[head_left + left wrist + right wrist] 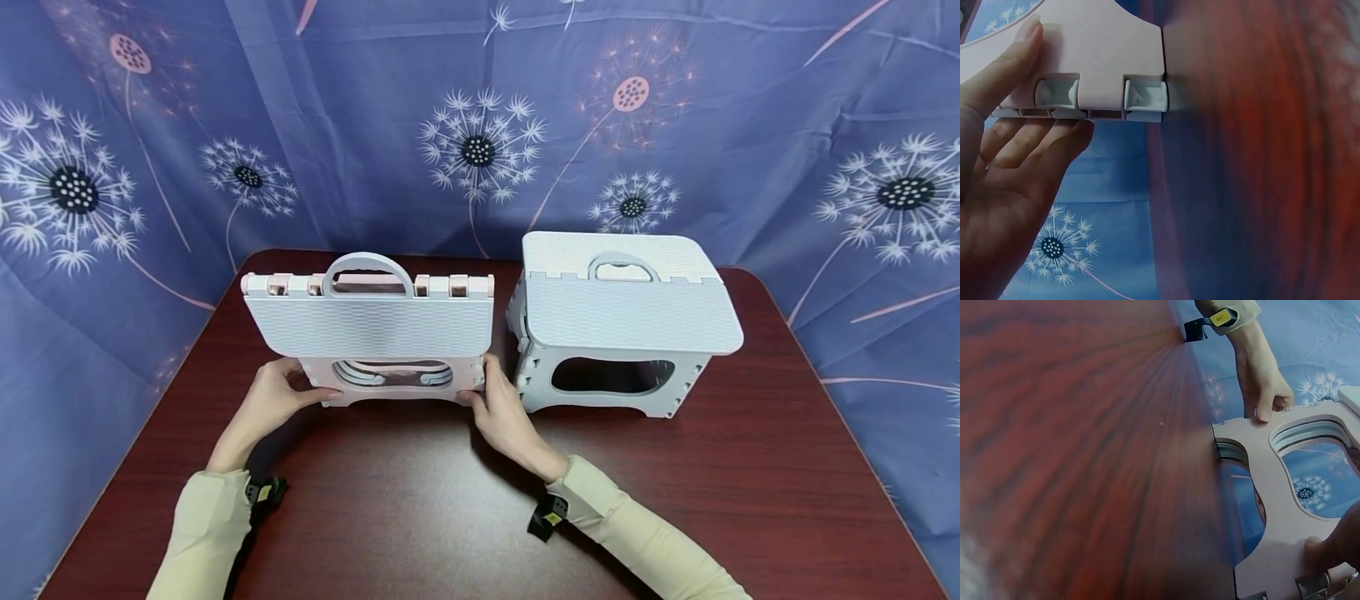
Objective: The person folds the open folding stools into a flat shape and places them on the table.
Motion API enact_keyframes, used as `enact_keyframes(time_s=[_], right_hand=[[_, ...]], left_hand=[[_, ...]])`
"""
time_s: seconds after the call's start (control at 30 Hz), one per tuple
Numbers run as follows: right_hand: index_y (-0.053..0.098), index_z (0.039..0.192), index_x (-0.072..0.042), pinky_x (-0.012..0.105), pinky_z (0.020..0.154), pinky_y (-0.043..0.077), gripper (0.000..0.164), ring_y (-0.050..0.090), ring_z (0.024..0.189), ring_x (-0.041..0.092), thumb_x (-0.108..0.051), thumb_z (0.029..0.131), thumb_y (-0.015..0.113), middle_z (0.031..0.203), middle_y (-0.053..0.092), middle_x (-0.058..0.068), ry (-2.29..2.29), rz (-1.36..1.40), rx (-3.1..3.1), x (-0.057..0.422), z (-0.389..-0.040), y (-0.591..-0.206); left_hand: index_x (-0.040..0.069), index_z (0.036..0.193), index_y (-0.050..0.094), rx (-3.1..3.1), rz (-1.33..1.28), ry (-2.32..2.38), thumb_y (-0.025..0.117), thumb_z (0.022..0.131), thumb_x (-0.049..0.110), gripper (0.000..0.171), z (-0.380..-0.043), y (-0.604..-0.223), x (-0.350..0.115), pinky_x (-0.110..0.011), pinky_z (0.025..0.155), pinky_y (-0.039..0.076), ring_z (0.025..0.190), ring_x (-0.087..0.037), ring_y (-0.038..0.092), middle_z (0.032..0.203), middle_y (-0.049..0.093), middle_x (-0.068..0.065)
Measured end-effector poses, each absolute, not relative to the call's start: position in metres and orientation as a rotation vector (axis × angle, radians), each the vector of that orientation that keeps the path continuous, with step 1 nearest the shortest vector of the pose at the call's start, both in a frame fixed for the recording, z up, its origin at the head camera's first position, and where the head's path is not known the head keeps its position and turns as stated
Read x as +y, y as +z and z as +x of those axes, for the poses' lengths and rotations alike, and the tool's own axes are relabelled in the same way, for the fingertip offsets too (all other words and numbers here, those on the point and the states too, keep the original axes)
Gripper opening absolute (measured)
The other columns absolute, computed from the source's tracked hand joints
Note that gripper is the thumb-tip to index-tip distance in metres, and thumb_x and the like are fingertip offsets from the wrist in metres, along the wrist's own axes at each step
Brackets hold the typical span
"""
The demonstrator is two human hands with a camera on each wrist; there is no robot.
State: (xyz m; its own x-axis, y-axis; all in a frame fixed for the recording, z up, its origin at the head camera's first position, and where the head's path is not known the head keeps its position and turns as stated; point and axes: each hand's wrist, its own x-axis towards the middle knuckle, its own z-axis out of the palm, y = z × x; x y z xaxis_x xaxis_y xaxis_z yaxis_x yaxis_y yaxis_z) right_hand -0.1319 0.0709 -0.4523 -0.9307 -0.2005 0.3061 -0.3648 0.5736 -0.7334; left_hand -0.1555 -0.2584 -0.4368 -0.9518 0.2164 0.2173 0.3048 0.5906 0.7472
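A partly folded plastic folding stool (375,325) stands at the left of the table, its white ribbed seat half slanting down toward me and its carry handle up. Below it shows the pale pink leg panel (1250,547) with an oval opening. My left hand (272,402) grips the panel's left side; in the left wrist view the thumb lies on the front face and the fingers (1025,140) curl behind the hinged edge. At the opposite side my right hand (507,418) pinches the panel's edge, thumb (1319,553) on its front.
A second folding stool (630,312) stands unfolded just to the right, its seat flat and handle flush. Both are on a dark red wooden table (420,500). Behind it hangs a blue cloth (360,108) with dandelion prints.
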Motion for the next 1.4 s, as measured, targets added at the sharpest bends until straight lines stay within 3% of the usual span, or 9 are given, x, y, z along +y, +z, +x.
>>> enact_keyframes(time_s=[0.8, 1.4], right_hand=[[0.042, 0.127, -0.002, 0.045, 0.092, 0.048, 0.042, 0.06, 0.111, 0.032, -0.002, 0.09, 0.062, 0.116, 0.061, 0.02, 1.281, 0.45, -2.63, 0.0689, -0.1308, -0.4545], [0.046, 0.123, -0.003, 0.044, 0.091, 0.048, 0.035, 0.061, 0.11, 0.029, -0.014, 0.094, 0.062, 0.115, 0.063, 0.016, 1.303, 0.427, -2.635, 0.0695, -0.1327, -0.4555]], left_hand=[[-0.001, 0.107, 0.067, -2.711, -0.451, -1.309, 0.085, 0.072, 0.009, 0.04, -0.1514, -0.4358, -0.259, -0.014, 0.065, 0.049, 0.08, 0.01, 0.059, 0.096, 0.072, -0.017], [-0.002, 0.103, 0.068, -2.716, -0.462, -1.338, 0.08, 0.077, 0.006, 0.029, -0.1534, -0.4385, -0.2592, -0.013, 0.068, 0.05, 0.08, 0.008, 0.06, 0.092, 0.071, -0.012]])
